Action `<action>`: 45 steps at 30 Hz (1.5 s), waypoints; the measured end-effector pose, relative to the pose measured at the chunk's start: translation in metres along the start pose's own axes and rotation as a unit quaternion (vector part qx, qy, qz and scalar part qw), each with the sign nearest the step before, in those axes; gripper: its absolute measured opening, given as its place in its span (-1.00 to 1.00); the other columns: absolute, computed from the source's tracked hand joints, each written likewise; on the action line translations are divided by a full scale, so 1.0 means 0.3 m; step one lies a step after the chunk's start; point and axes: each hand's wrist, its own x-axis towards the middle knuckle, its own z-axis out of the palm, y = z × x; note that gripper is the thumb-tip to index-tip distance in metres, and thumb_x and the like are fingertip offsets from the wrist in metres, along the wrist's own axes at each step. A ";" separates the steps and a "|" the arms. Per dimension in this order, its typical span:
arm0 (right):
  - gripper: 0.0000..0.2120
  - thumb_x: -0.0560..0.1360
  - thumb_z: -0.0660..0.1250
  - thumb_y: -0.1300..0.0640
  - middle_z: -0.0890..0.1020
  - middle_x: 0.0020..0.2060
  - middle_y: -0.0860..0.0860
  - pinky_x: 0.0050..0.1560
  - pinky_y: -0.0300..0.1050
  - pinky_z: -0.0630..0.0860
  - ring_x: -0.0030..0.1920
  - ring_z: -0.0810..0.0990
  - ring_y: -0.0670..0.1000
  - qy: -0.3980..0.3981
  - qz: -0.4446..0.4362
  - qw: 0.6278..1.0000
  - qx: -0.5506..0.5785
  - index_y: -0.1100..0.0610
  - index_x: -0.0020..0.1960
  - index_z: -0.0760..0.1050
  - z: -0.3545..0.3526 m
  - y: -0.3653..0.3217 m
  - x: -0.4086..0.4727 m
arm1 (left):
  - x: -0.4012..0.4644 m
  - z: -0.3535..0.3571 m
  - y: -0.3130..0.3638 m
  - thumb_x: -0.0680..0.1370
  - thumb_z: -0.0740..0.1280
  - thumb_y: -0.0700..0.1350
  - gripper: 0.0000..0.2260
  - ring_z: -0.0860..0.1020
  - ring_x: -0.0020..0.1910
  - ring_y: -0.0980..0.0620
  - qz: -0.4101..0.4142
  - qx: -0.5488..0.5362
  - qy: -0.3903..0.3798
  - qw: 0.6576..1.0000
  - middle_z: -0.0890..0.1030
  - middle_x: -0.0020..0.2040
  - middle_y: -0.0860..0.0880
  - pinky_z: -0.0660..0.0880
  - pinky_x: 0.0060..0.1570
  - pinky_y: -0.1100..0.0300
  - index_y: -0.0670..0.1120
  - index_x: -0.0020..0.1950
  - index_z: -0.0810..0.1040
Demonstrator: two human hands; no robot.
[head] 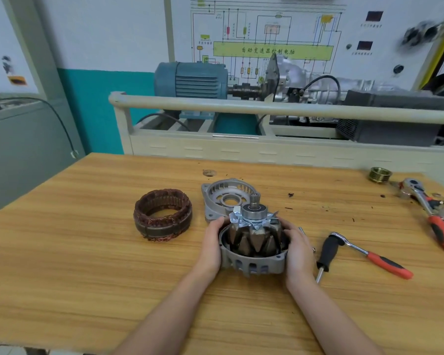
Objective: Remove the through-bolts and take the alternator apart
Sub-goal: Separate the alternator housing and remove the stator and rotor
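Both hands, left (212,245) and right (298,252), curl around the alternator housing (253,262) between them.

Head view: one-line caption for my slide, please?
Both hands grip the grey aluminium housing holding the claw-pole rotor; copper-wound stator ring lies removed.

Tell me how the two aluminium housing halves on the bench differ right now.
The near housing half holds the rotor and is gripped by the left hand and right hand; the far housing half lies empty and untouched behind it, its centre bore showing. Both are grey cast metal with slotted walls.
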 end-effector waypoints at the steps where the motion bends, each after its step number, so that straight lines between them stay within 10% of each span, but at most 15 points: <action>1: -0.63 0.56 0.08 0.31 0.58 0.00 -0.04 -0.14 -0.23 0.53 0.03 0.56 -0.08 -0.001 0.000 1.000 -0.007 -0.01 -0.07 0.61 0.001 0.000 0.001 | 0.000 0.003 0.005 0.62 0.06 -0.06 -0.64 0.64 0.01 -0.04 -0.002 0.004 0.000 1.000 0.69 0.00 -0.13 0.56 -0.02 0.15 -0.16 0.00 0.63; 18: -0.63 0.58 0.08 0.31 0.52 -0.09 -0.11 -0.19 -0.25 0.47 -0.07 0.52 -0.15 -0.016 -0.004 1.000 -0.006 -0.02 -0.14 0.57 0.000 -0.008 -0.010 | -0.004 -0.006 0.013 0.62 0.06 -0.06 -0.65 0.66 -0.19 0.12 -0.026 0.036 0.001 0.999 0.71 -0.14 -0.02 0.52 -0.30 0.37 -0.15 -0.04 0.61; 30: -0.75 0.55 0.12 0.21 0.64 0.01 0.15 0.00 0.05 0.55 0.08 0.60 0.18 -0.040 0.071 0.994 0.079 0.05 -0.03 0.57 0.012 0.013 0.005 | -0.037 0.017 -0.017 0.56 0.18 0.13 -0.61 0.52 0.20 -0.06 -0.076 0.038 0.087 0.993 0.59 0.19 -0.07 0.39 0.29 -0.12 -0.05 0.27 0.51; 45: -0.60 0.49 0.12 0.29 0.66 0.06 0.06 0.21 0.20 0.49 0.17 0.57 0.14 -0.045 -0.015 0.995 0.092 -0.07 -0.10 0.67 -0.010 0.032 -0.022 | -0.030 -0.004 -0.038 0.60 0.17 -0.09 -0.75 0.48 0.28 -0.01 0.059 0.032 0.093 0.993 0.55 0.26 -0.02 0.39 0.32 -0.11 0.05 0.24 0.51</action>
